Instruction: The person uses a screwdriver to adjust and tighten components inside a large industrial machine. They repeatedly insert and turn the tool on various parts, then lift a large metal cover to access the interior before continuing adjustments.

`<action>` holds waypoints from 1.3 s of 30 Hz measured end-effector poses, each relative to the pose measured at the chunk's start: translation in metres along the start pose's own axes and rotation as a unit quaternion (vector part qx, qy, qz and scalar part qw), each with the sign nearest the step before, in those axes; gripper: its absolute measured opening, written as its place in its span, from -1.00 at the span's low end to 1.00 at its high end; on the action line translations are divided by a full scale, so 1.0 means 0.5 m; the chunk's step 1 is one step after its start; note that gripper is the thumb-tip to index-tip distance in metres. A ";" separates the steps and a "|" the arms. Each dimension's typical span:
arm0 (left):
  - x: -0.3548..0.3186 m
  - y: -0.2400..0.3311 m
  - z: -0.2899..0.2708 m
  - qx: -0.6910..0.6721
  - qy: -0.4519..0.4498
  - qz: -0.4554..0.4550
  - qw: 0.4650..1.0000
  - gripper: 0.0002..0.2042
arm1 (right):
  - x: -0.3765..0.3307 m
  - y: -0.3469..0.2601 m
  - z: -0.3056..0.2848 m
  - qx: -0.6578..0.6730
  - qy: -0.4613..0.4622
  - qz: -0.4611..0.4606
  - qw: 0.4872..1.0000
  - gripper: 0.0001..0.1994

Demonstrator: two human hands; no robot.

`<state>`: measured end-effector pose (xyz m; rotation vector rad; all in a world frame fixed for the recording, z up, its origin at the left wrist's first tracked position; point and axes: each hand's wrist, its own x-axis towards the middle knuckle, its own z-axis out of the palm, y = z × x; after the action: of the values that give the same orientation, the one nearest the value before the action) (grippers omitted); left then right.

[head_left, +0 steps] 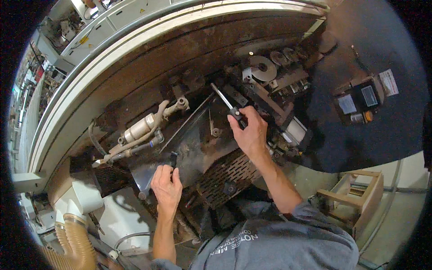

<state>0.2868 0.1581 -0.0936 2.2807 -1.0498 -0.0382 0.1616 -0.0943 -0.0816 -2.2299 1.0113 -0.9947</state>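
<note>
My right hand [253,131] is closed around the black end piece of a shiny metal rod [223,97]. The rod slants up and to the left over the dark, dirty bed of a machine. Lower down on the left, my left hand [166,186] pinches a small black piece [174,156] whose kind I cannot make out. Between the hands lies a dusty metal plate [191,144] with a bracket and a bolt on it. A pale cylinder [140,128] with a hose along it sits left of the plate.
A slotted metal grate [225,177] lies below my hands. Several round discs [263,68] and a guide block stand at the upper right. A curved housing wall [157,58] arches behind. Ribbed tan hoses [74,234] are at lower left, a wooden stand [360,198] at right.
</note>
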 end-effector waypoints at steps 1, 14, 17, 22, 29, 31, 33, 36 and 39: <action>0.001 0.002 0.000 -0.009 -0.009 -0.018 1.000 -0.85 | 0.000 0.000 -0.001 0.014 -0.012 0.016 1.000 -0.70; 0.001 0.008 -0.010 -0.035 -0.043 -0.085 0.995 -0.87 | 0.006 -0.005 -0.011 0.072 -0.042 0.045 0.996 -0.72; 0.017 0.009 -0.013 -0.041 -0.031 -0.043 0.998 -0.87 | 0.009 -0.014 -0.013 0.051 -0.022 0.022 0.998 -0.73; 0.017 0.002 -0.009 -0.061 -0.016 -0.036 0.997 -0.86 | 0.017 -0.028 -0.026 0.016 -0.068 0.091 0.993 -0.73; 0.009 -0.008 -0.010 -0.072 0.003 -0.019 0.997 -0.84 | -0.001 -0.031 -0.054 -0.036 -0.076 0.016 0.996 -0.72; 0.003 -0.014 -0.007 -0.075 0.009 -0.029 0.997 -0.84 | -0.017 -0.034 -0.060 -0.052 -0.075 0.010 0.996 -0.75; 0.002 -0.014 -0.002 -0.076 0.010 -0.031 0.997 -0.84 | -0.037 -0.020 -0.070 -0.088 -0.088 0.039 0.991 -0.78; 0.006 -0.014 -0.006 -0.068 0.003 -0.018 0.997 -0.85 | -0.028 0.004 -0.060 -0.045 -0.127 0.042 0.990 -0.68; 0.008 -0.010 -0.008 -0.086 -0.002 -0.036 0.996 -0.85 | -0.001 -0.001 -0.083 0.185 -0.243 0.257 0.917 -0.57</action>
<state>0.2941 0.1600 -0.0924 2.1616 -0.9292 -0.1562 0.1293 -0.0990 -0.0561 -1.6416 0.9955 -0.3314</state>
